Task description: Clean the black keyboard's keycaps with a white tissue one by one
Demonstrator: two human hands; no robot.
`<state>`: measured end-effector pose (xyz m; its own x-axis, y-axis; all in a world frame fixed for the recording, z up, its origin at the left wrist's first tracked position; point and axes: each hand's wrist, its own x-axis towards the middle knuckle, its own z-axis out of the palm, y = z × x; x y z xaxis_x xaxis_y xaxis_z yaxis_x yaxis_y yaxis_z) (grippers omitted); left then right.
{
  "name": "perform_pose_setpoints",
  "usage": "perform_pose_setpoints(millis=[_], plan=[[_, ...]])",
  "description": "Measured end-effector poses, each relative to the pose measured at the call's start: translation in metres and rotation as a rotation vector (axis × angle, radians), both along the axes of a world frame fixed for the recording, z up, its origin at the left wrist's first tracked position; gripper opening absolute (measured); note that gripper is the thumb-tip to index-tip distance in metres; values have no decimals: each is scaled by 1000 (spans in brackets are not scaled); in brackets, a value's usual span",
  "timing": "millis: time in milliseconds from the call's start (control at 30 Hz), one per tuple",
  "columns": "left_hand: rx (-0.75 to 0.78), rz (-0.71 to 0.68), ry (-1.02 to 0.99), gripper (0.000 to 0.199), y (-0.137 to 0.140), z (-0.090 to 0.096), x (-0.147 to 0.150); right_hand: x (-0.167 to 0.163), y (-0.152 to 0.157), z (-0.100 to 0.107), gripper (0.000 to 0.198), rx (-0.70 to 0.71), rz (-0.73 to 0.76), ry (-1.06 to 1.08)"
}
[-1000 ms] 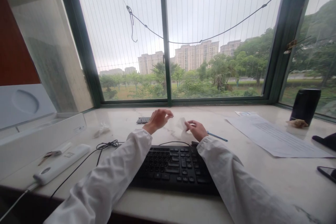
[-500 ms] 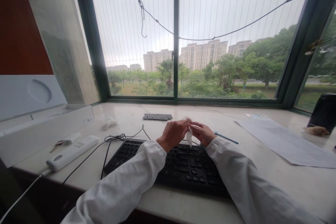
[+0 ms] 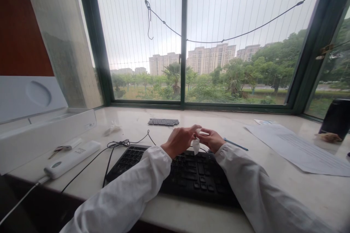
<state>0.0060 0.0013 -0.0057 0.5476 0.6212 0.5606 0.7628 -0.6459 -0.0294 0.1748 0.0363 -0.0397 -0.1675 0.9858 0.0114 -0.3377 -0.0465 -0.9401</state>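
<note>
Above the black keyboard [image 3: 191, 182], my left hand [image 3: 180, 139] and my right hand [image 3: 212, 140] meet with their fingertips together. Pinched between them is a white tissue [image 3: 196, 147], crumpled, with one end hanging below the fingers. A small dark spot shows among the fingertips, too small to name. Both forearms, in white sleeves, partly cover the keyboard. Some spots on its right part look as if they lack keycaps. Behind it, small dark grey keycaps [image 3: 163, 122] lie side by side in rows.
On the left are a white box [image 3: 49, 131], a white power bank [image 3: 72, 160], keys [image 3: 59, 149], a crumpled tissue [image 3: 112, 128] and a tied black cable [image 3: 120, 143]. On the right lie a blue stick [image 3: 235, 144] and paper sheets [image 3: 298, 149]. A window closes the back.
The tissue's hanging end has shifted slightly left and is bunched shorter. My fingers have changed their hold on it a little, while both hands stay over the keyboard.
</note>
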Motion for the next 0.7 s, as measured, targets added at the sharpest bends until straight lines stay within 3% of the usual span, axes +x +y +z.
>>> perform_pose_setpoints(millis=[133, 433, 700], plan=[[5, 2, 76, 50, 0, 1, -3, 1, 6, -8, 31, 24, 2, -61], [31, 39, -37, 44, -2, 3, -2, 5, 3, -1, 33, 90, -82, -122], [47, 60, 52, 48, -5, 4, -1, 7, 9, -8, 38, 87, 30, -85]])
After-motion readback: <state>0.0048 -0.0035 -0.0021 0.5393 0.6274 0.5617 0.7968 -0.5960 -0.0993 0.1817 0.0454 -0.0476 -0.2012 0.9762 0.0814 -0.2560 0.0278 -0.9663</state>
